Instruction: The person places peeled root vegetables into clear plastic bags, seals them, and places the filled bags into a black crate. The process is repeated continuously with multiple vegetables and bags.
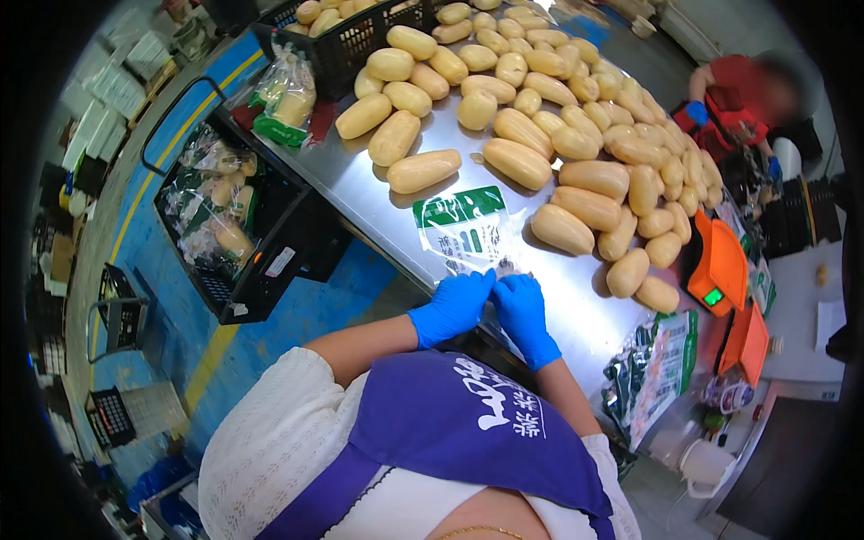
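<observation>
A clear plastic packing bag [466,233] with a green printed band lies on the steel table at its near edge. My left hand [459,304], in a blue glove, pinches the near end of the bag. Close against it, my right hand [523,307], gloved alike, grips the same end. The fingertips nearly touch, and the gathered plastic between them is partly hidden. Beyond the bag lie many pale tan, oblong vegetables, apparently lotus root segments [424,171], piled up towards the right. No vegetable shows inside the bag.
Filled bags lie in a black crate [270,283] at left. One filled bag [290,101] stands by another black crate [351,50] of vegetables. An orange scale [722,260] and a stack of printed bags [651,378] are at right. Across the table is a co-worker [736,101] in red.
</observation>
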{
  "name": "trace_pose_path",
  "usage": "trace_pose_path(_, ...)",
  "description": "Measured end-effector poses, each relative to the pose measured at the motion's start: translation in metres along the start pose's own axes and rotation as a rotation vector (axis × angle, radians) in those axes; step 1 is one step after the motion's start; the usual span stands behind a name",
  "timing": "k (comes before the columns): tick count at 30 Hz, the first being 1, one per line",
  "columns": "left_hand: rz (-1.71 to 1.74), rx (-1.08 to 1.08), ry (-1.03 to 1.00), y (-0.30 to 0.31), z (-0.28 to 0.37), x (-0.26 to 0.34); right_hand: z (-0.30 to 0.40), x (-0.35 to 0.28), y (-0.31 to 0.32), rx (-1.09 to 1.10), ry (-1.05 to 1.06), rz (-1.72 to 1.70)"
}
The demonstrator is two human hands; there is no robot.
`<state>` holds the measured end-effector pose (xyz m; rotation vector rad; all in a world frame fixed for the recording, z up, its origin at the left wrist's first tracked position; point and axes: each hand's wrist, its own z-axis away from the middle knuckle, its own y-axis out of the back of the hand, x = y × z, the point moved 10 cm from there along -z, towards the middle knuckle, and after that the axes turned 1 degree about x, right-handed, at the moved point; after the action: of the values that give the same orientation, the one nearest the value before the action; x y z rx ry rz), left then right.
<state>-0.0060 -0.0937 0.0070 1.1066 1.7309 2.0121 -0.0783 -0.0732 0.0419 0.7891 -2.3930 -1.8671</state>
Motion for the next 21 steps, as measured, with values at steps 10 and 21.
trace_pose_path(10, 0.003, 0.097, -0.027, 0.006, -0.002, -0.001, 0.036, 0.027, 0.015, -0.018, -0.161, -0.002)
trace_pose_path(21, 0.015, 0.231, -0.089, 0.005, -0.001, -0.009, 0.014, 0.058, 0.011, -0.18, -0.257, -0.256)
